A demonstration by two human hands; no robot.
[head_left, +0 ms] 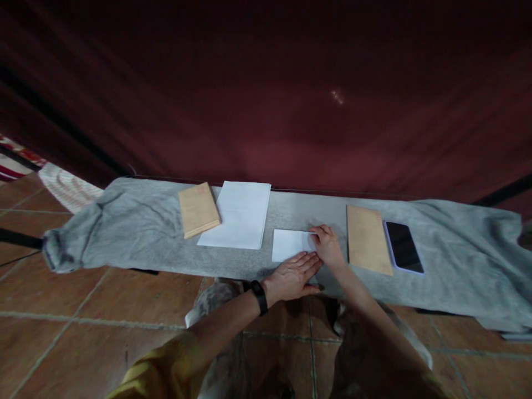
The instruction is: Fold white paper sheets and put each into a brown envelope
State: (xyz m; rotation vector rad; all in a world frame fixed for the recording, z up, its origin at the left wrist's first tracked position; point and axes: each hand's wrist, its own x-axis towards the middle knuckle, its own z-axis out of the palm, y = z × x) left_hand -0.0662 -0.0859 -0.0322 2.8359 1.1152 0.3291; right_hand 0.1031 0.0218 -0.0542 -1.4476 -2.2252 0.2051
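Observation:
A white sheet of paper, small and apparently folded, lies flat on the grey cloth in front of me. My left hand rests along its near edge, fingers stretched out flat and the thumb apart. At the right end of the paper, my right hand has its fingers curled in at the edge and closed on it. The two hands almost meet at the near right corner, which they hide.
Grey cloth covers a long, narrow bench. To the left are a stack of white paper and a stack of brown envelopes. A single brown envelope and a smartphone lie right. Behind hangs a dark red curtain.

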